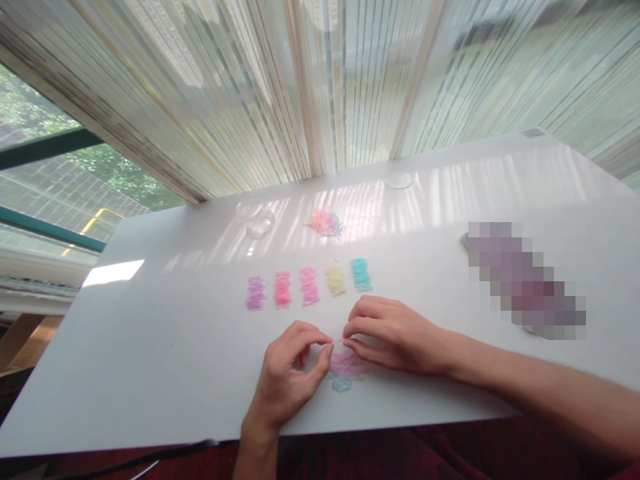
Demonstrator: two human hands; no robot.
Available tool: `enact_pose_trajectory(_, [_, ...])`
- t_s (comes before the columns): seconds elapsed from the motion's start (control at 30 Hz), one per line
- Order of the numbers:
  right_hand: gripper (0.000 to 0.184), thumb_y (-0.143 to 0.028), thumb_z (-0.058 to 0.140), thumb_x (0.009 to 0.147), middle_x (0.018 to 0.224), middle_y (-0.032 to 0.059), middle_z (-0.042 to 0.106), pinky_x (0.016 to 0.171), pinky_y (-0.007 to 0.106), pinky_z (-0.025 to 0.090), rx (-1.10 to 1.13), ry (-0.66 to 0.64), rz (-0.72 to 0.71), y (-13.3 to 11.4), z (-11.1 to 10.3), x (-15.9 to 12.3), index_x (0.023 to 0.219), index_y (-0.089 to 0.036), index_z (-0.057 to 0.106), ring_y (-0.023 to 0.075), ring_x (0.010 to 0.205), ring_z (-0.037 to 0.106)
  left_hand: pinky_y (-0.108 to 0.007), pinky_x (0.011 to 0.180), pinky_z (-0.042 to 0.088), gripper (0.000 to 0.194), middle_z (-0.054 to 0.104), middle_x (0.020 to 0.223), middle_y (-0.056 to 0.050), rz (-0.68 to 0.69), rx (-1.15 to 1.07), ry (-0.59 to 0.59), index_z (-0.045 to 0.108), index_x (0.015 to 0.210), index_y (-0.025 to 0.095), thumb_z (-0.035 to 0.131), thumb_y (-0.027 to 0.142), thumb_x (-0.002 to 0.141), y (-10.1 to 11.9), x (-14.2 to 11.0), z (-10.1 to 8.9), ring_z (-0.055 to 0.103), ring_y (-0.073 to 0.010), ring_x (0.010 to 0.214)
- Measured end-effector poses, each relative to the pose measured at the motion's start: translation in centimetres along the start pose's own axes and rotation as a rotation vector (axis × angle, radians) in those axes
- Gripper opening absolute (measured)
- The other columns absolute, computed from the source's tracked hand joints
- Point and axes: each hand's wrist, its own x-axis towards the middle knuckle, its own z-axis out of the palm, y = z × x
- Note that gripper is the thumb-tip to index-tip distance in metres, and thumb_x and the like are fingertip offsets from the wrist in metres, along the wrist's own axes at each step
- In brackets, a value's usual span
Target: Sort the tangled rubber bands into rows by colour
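Note:
Near the front edge of the table, my left hand (290, 367) and my right hand (395, 331) face each other, each with thumb and fingertips pinched. A thin pink rubber band (338, 341) spans the small gap between them. Just below lies a loose heap of pinkish-purple rubber bands (347, 365), partly hidden by my fingers, with pale blue bands (342, 385) at its near side. Beyond my hands, neat stacks of bands form a row: purple (255, 293), coral (283, 290), pink (309, 285), yellow (335, 279) and turquoise (361, 275).
Farther back on the white table (165, 347) is a mixed pile of bands (327, 222). A clear round container (260, 225) stands left of it, and a clear ring-shaped piece (399, 179) lies near the blinds (345, 87). At right rests a long pixelated object (525, 280).

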Motion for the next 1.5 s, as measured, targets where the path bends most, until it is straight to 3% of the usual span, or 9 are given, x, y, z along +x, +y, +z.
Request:
enact_pose_trajectory(0.33, [0.019, -0.030, 0.057, 0.103, 0.092, 0.0075, 0.067, 0.073, 0.029, 0.051, 0.013, -0.024, 0.023, 0.05, 0.02, -0.10, 0.102, -0.017, 0.070, 0.0182, 0.080, 0.062, -0.022, 0.057, 0.047, 0.013, 0.068, 0.091, -0.001, 0.009, -0.027, -0.002, 0.071, 0.103, 0.022, 0.068, 0.012, 0.095, -0.54, -0.13, 0.06, 0.051, -0.0102, 0.061])
enact_pose_trajectory(0.93, [0.023, -0.023, 0.053, 0.105, 0.086, 0.0064, 0.067, 0.068, 0.027, 0.048, 0.013, 0.033, -0.009, 0.02, 0.35, 0.01, 0.094, -0.016, 0.072, 0.0161, 0.073, 0.060, -0.021, 0.055, 0.047, 0.011, 0.068, 0.089, -0.001, 0.026, -0.024, 0.000, 0.072, 0.103, 0.021, 0.070, 0.013, 0.095, -0.52, -0.24, 0.20, 0.049, -0.0092, 0.058])
enact_pose_trajectory(1.1, [0.024, -0.032, 0.056, 0.105, 0.089, 0.0078, 0.068, 0.071, 0.028, 0.050, 0.041, 0.014, 0.000, 0.01, 0.20, -0.05, 0.102, -0.015, 0.072, 0.0180, 0.077, 0.062, -0.021, 0.055, 0.047, 0.011, 0.068, 0.089, -0.001, 0.034, -0.019, 0.003, 0.072, 0.102, 0.021, 0.069, 0.013, 0.095, -0.58, -0.21, 0.19, 0.049, -0.0093, 0.058])
enact_pose_trajectory(1.5, [0.023, -0.022, 0.052, 0.105, 0.084, 0.0057, 0.068, 0.069, 0.027, 0.047, -0.015, 0.024, 0.005, -0.09, 0.40, 0.04, 0.094, -0.016, 0.071, 0.0166, 0.073, 0.060, -0.021, 0.057, 0.046, 0.010, 0.067, 0.089, -0.001, 0.014, -0.026, 0.002, 0.069, 0.099, 0.021, 0.066, 0.012, 0.097, -0.45, -0.21, 0.21, 0.052, -0.0099, 0.062])
